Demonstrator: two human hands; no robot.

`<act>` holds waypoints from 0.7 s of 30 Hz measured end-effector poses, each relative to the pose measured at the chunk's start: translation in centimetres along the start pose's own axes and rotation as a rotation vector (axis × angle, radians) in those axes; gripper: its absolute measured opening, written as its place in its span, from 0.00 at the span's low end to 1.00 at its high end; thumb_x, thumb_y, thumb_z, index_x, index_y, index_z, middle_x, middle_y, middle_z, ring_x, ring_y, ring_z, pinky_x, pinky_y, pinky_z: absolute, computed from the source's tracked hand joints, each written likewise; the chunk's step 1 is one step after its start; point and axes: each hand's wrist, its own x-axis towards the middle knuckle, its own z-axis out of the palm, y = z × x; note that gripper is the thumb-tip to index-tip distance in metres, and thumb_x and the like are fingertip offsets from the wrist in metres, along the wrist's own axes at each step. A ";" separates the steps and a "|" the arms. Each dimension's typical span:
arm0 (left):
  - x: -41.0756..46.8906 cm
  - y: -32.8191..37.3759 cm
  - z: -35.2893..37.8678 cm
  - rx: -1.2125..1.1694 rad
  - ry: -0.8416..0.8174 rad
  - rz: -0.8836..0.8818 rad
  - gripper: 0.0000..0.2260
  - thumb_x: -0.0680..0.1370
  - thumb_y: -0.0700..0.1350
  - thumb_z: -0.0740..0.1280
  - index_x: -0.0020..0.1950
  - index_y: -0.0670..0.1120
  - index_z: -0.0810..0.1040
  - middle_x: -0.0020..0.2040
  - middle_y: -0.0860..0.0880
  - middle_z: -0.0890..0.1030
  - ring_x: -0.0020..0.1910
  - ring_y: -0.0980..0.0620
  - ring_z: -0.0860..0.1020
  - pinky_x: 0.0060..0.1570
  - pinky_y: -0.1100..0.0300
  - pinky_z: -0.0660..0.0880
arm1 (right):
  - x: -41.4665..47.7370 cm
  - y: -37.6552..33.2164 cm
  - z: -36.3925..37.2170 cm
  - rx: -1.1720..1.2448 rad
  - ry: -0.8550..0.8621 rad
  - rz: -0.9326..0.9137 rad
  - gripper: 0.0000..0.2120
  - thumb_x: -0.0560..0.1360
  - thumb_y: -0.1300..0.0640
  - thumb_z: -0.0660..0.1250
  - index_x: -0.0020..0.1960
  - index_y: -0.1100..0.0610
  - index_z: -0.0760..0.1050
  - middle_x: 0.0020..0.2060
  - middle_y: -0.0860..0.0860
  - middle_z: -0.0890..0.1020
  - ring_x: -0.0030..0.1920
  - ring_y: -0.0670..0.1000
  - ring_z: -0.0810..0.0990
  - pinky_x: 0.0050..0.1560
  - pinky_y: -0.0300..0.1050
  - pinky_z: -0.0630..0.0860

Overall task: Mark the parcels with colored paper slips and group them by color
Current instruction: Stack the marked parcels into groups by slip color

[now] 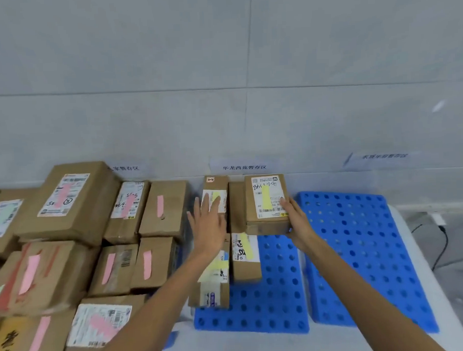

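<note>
Parcels with pink slips [67, 203] crowd the left. Your right hand [297, 223] grips the near right corner of the yellow-slip box [266, 208], at the blue mat's [361, 249] far end; your left hand [208, 224] lies flat on the narrow parcel [215, 186] beside it.

Even soft light, slight blur

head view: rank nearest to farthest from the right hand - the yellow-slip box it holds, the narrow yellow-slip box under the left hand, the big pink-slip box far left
1. yellow-slip box: in the grip of the right hand, touching it.
2. narrow yellow-slip box: just left, under the left hand.
3. big pink-slip box: far left, among the pink-slip parcels.
</note>
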 end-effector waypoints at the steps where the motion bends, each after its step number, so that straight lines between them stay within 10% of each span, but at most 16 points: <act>1: 0.6 -0.2 0.5 0.066 -0.043 -0.025 0.23 0.83 0.46 0.55 0.77 0.51 0.55 0.79 0.47 0.47 0.77 0.43 0.42 0.73 0.40 0.42 | 1.1 0.2 0.6 -0.006 -0.009 0.010 0.22 0.78 0.46 0.63 0.71 0.47 0.65 0.60 0.50 0.79 0.57 0.49 0.78 0.50 0.47 0.76; 6: 1.9 -2.4 3.5 0.170 -0.242 -0.020 0.26 0.84 0.50 0.50 0.78 0.50 0.41 0.78 0.43 0.39 0.77 0.43 0.37 0.75 0.45 0.46 | 4.8 1.3 3.6 -0.078 -0.020 -0.001 0.25 0.79 0.46 0.60 0.75 0.46 0.59 0.65 0.51 0.75 0.63 0.51 0.74 0.63 0.53 0.72; 15: 2.2 -2.8 3.0 0.102 -0.282 -0.026 0.24 0.84 0.48 0.49 0.78 0.51 0.42 0.78 0.47 0.38 0.76 0.46 0.35 0.75 0.50 0.41 | 6.0 0.8 5.1 -0.396 -0.027 -0.204 0.18 0.83 0.53 0.54 0.70 0.59 0.63 0.63 0.55 0.75 0.56 0.48 0.75 0.45 0.29 0.72; 21: 1.2 -3.2 -0.1 -0.113 -0.106 -0.001 0.23 0.83 0.43 0.55 0.78 0.48 0.54 0.79 0.48 0.44 0.77 0.49 0.40 0.76 0.50 0.47 | 3.7 -0.7 4.8 -0.634 0.202 -0.349 0.26 0.82 0.49 0.55 0.75 0.61 0.58 0.72 0.59 0.64 0.74 0.57 0.58 0.74 0.53 0.56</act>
